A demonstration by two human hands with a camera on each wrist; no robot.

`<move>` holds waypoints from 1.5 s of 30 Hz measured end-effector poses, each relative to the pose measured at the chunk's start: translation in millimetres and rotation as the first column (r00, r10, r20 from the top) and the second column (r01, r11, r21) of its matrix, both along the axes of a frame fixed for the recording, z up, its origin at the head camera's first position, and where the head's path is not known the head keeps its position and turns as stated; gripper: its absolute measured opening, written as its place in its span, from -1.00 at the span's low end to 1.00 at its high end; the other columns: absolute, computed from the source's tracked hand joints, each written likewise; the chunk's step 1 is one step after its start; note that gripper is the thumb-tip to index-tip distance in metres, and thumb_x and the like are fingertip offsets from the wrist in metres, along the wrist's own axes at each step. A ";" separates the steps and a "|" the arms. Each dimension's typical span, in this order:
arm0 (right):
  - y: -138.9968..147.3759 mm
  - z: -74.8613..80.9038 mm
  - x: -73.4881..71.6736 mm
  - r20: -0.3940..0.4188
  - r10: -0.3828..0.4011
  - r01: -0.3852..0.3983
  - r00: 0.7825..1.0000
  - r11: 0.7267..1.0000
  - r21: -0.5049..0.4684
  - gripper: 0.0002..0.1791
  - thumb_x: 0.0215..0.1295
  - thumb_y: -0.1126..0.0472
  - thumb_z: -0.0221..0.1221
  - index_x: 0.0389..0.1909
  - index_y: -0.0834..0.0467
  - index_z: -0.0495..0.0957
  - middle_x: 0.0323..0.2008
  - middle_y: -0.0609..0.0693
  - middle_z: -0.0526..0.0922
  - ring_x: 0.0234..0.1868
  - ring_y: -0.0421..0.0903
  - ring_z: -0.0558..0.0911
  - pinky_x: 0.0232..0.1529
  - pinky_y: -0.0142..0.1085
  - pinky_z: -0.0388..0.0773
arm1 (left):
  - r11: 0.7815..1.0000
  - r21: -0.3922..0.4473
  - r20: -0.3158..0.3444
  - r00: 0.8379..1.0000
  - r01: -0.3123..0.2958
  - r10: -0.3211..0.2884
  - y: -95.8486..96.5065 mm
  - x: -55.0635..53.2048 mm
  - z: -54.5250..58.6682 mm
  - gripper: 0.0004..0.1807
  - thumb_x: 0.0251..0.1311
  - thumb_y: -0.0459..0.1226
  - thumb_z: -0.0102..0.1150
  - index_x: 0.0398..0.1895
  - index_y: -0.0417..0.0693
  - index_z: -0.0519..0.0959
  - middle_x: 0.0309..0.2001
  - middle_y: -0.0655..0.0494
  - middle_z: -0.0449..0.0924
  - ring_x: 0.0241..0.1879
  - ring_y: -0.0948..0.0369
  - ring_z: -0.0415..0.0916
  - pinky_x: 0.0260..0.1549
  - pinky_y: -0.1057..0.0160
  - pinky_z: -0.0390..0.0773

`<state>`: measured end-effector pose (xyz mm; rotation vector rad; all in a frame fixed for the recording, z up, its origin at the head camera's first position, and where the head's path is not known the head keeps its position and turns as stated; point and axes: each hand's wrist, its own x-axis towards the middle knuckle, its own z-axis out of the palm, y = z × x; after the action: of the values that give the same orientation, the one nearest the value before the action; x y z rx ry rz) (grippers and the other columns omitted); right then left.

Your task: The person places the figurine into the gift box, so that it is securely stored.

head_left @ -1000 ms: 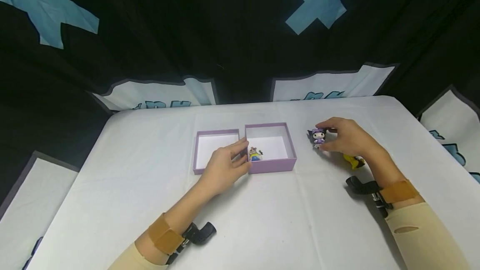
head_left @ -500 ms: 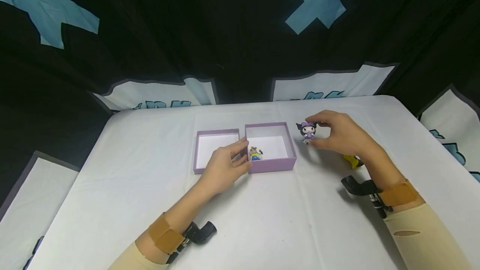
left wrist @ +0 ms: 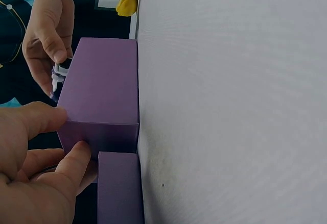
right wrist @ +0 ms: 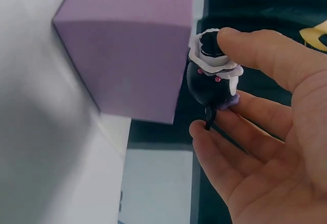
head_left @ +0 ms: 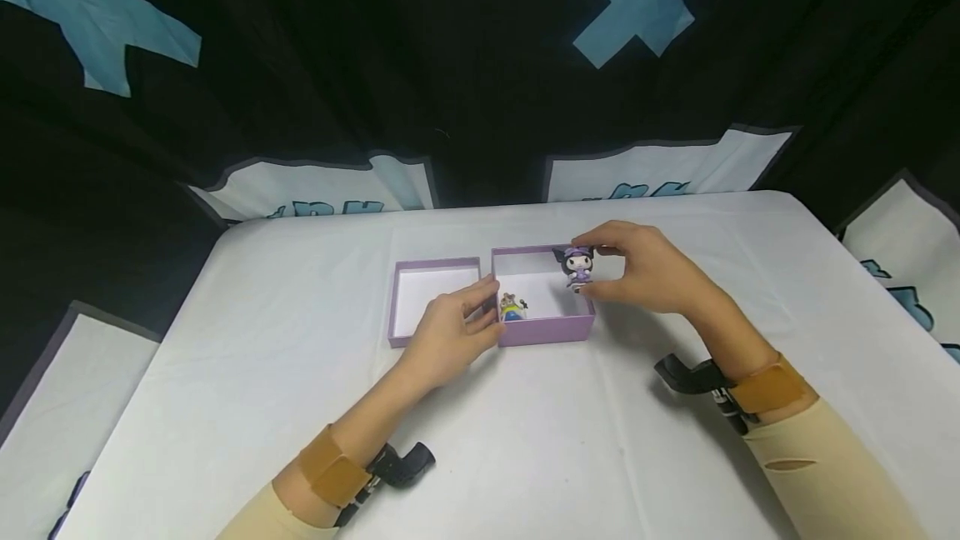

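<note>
At the near side of the table (head_left: 547,440), two cream sleeves (head_left: 832,473) enter; each wrist carries a brown strap (head_left: 332,467) and a black camera mount (head_left: 397,467). Clock positions are centred on the purple box (head_left: 547,332), with 12 o'clock toward the far table edge.

Left hand (head_left: 450,327): 8 to 9 o'clock. Fingers are extended, touching the box's left side and near-left corner; no grasp is formed. At 9 o'clock, beside the box, lies a shallow purple tray (head_left: 420,298), partly covered by this hand. Inside the box, at 8 o'clock, sits a brown-eared figurine (head_left: 512,307) with blue and yellow parts.

Right hand (head_left: 645,269): between 2 and 3 o'clock, the nearer hand, grasping the Kuromi figurine (head_left: 577,265) between thumb and fingertips.

Governing relation: the Kuromi figurine is at 2 o'clock over the box, around rim level, long axis roughly upright, head up. Base clearance cannot be read.

Toward 3 o'clock, past the box, the left wrist view shows a yellow figurine (left wrist: 126,3). Beyond the table hangs a black curtain (head_left: 480,65).
</note>
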<state>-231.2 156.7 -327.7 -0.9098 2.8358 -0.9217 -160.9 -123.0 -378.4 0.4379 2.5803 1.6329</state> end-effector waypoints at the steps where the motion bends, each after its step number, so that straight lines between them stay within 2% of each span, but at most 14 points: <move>1: -2.1 -0.2 0.3 -0.004 0.012 -0.012 1.000 1.000 -0.004 -0.36 0.00 0.07 0.47 0.15 0.12 0.57 0.05 -0.03 0.60 0.04 0.07 0.56 0.15 0.04 0.54 | 1.000 -0.002 -0.001 1.000 0.000 0.000 0.2 -0.1 0.1 -0.40 0.16 -0.41 0.31 0.29 -0.33 0.40 0.38 -0.04 0.29 0.16 0.14 0.49 -0.08 0.46 0.59; 5: -11.2 -2.2 0.8 -0.016 0.047 -0.047 0.999 0.999 -0.005 -0.35 -0.01 0.06 0.48 0.15 0.14 0.57 0.03 -0.03 0.61 0.03 0.03 0.57 0.13 0.00 0.56 | 1.000 -0.019 -0.004 1.000 -0.006 0.006 1.0 -0.7 1.0 -0.40 0.16 -0.39 0.32 0.29 -0.30 0.41 0.37 -0.02 0.30 0.15 0.15 0.50 -0.08 0.47 0.58; 10: -24.3 -4.7 1.1 -0.021 0.049 -0.048 0.999 0.998 0.039 -0.33 -0.02 0.07 0.47 0.17 0.15 0.56 0.05 -0.04 0.62 0.03 -0.06 0.56 0.12 -0.05 0.57 | 0.999 -0.040 -0.008 1.000 -0.010 0.009 1.5 -0.6 1.9 -0.40 0.16 -0.37 0.32 0.29 -0.28 0.42 0.37 0.00 0.30 0.14 0.18 0.50 -0.08 0.48 0.58; 20: -46.4 -15.4 -1.5 -0.034 0.061 -0.056 0.998 0.991 0.126 -0.35 -0.04 0.04 0.47 0.14 0.14 0.59 0.06 -0.05 0.61 0.06 -0.06 0.54 0.18 -0.02 0.53 | 0.999 -0.043 -0.012 1.000 0.004 -0.005 0.4 0.1 0.4 -0.40 0.17 -0.36 0.31 0.30 -0.28 0.40 0.37 -0.02 0.29 0.13 0.19 0.51 -0.09 0.48 0.58; 27: -54.2 -20.8 -3.7 -0.057 0.065 -0.054 0.996 0.983 0.175 -0.35 -0.06 0.10 0.47 0.12 0.19 0.58 0.06 0.00 0.61 0.06 -0.05 0.56 0.15 -0.07 0.56 | 0.999 -0.045 -0.015 1.000 0.004 -0.005 1.1 -0.1 -0.3 -0.40 0.17 -0.35 0.32 0.30 -0.28 0.41 0.37 -0.03 0.29 0.14 0.16 0.50 -0.09 0.48 0.58; 29: -55.7 -22.4 -4.4 -0.070 0.063 -0.048 0.996 0.980 0.194 -0.36 -0.06 0.09 0.47 0.12 0.17 0.59 0.05 0.01 0.62 0.07 -0.04 0.56 0.23 -0.04 0.48 | 0.999 -0.039 -0.015 1.000 0.006 -0.006 1.4 -0.3 -0.5 -0.40 0.17 -0.36 0.31 0.30 -0.28 0.40 0.37 -0.04 0.29 0.14 0.16 0.51 -0.09 0.48 0.58; 31: -57.1 -23.9 -4.9 -0.076 0.057 -0.040 0.995 0.976 0.216 -0.35 -0.07 0.08 0.48 0.11 0.16 0.60 0.05 0.02 0.63 0.09 -0.03 0.56 0.32 0.03 0.31 | 0.999 -0.034 -0.016 1.000 0.008 -0.008 1.7 -0.4 -0.8 -0.40 0.17 -0.37 0.31 0.30 -0.29 0.40 0.37 -0.05 0.29 0.13 0.16 0.51 -0.10 0.47 0.59; 34: -58.7 -25.7 -5.4 -0.083 0.038 -0.017 0.996 0.969 0.248 -0.34 -0.08 0.04 0.49 0.11 0.13 0.60 0.06 0.02 0.63 0.11 -0.02 0.54 0.29 0.17 0.09 | 1.000 -0.031 -0.018 1.000 0.006 -0.007 1.9 -0.6 -1.2 -0.40 0.16 -0.37 0.31 0.29 -0.29 0.41 0.37 -0.05 0.29 0.12 0.18 0.52 -0.10 0.48 0.59; 38: -60.9 -27.8 -6.5 -0.071 0.021 -0.002 0.997 0.966 0.258 -0.34 -0.09 0.03 0.50 0.11 0.11 0.61 0.08 0.03 0.62 0.13 0.00 0.53 0.26 0.22 0.04 | 1.000 -0.031 -0.019 1.000 0.002 -0.002 1.6 -0.7 -0.9 -0.40 0.16 -0.37 0.31 0.29 -0.30 0.41 0.37 -0.03 0.30 0.10 0.20 0.53 -0.10 0.48 0.59; 45: -65.1 -30.9 -9.4 -0.007 0.008 -0.006 1.000 0.968 0.251 -0.38 -0.04 0.03 0.50 0.10 0.11 0.61 0.07 0.00 0.65 0.13 -0.02 0.53 0.36 0.22 -0.01 | 1.000 -0.016 0.000 1.000 -0.001 0.001 0.1 0.0 0.4 -0.40 0.16 -0.38 0.31 0.29 -0.31 0.41 0.37 -0.04 0.29 0.10 0.19 0.53 -0.10 0.48 0.59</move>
<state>-240.6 91.6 -358.5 -0.8930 2.8649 -0.5406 -160.9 -122.9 -378.0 0.4358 2.5926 1.6116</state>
